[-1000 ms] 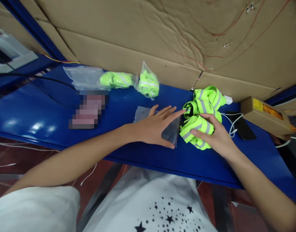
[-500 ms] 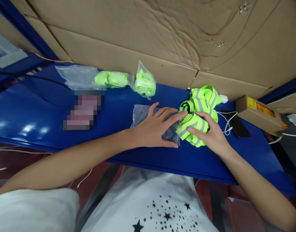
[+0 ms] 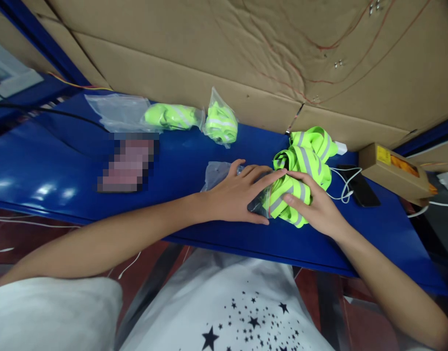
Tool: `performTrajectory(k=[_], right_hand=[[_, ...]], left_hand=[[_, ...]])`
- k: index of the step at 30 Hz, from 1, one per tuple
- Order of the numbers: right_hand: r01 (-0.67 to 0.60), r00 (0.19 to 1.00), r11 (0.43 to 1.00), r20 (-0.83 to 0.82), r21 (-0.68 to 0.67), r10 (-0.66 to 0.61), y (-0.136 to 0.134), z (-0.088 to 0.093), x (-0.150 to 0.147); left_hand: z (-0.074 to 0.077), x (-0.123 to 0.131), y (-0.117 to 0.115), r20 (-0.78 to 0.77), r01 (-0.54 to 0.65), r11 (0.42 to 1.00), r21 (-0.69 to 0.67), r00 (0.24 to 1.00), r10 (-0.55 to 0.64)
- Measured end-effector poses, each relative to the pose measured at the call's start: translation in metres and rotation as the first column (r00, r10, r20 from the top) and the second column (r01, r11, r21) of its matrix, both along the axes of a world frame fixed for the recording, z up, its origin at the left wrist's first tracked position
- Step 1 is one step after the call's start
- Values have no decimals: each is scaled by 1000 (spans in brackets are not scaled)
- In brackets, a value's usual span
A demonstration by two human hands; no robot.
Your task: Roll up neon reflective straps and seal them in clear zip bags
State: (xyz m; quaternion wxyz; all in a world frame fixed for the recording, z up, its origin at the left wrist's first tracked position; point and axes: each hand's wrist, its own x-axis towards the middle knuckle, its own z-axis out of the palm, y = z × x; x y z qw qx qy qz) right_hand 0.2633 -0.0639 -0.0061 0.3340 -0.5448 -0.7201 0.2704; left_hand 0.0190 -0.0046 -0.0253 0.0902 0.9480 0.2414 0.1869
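Observation:
My left hand lies over a clear zip plastic bag on the blue table, fingers spread, its index finger and thumb at the two sides of the bag's mouth. Most of the bag is hidden under this hand. My right hand grips a folded bundle of neon yellow-green reflective strap between thumb and fingers. The bundle's left end is at the bag's mouth, partly behind the clear plastic. Behind it lies a loose pile of similar strap with grey stripes.
At the back stand two bagged strap bundles beside flat clear bags. A pixelated pinkish item lies left. To the right are a white cable, a dark phone and a cardboard box. Cardboard panels wall the back.
The strap bundle in my right hand has shifted left and slightly toward me, into the bag's mouth. The bag's far end is more crumpled. My left hand has barely moved.

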Motion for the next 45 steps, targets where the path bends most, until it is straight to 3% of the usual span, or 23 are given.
performTrajectory(k=[6, 11, 16, 22, 34, 37, 42, 45], right_hand=[[93, 994, 988, -62, 126, -86, 1, -2, -6], [86, 993, 983, 67, 165, -98, -2, 2, -6], [92, 994, 990, 47, 105, -97, -3, 6, -7], [-44, 997, 980, 65, 194, 32, 0, 1, -6], [-245, 963, 962, 140, 117, 228, -1, 6, -1], [-217, 964, 969, 181, 119, 193, -4, 5, -3], [-29, 984, 991, 177, 128, 6, -7, 3, -7], [-21, 986, 985, 169, 173, -8, -5, 1, -9]], left_hand=[[-3, 2, 0, 24, -26, 1000, 5, 999, 26], [-1, 2, -3, 39, -55, 998, 27, 998, 54], [0, 3, -4, 41, -55, 998, 42, 998, 53], [-2, 2, -4, 28, -23, 995, 101, 999, 20], [-2, 6, -3, 25, -64, 997, 33, 998, 64], [-1, 6, -3, 17, -62, 997, 47, 998, 61], [0, 6, -6, -13, -57, 989, 140, 998, 59], [1, 7, -7, -35, -55, 984, 170, 997, 61]])
